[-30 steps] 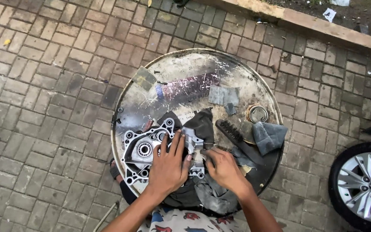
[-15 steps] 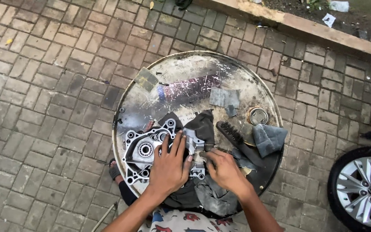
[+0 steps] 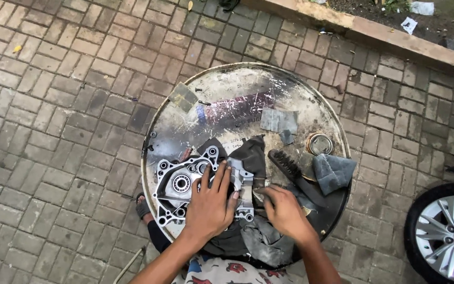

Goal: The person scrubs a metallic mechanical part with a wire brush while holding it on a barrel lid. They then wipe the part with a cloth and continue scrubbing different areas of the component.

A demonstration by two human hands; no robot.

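Pressed flat with fingers spread, the left hand is laid on the grey metal engine cover near the front edge of the round drum top. A small piece is pinched by the right hand beside it. A black brush and grey rag are seen toward the right edge.

Left hand splayed flat (palm down), right hand curled
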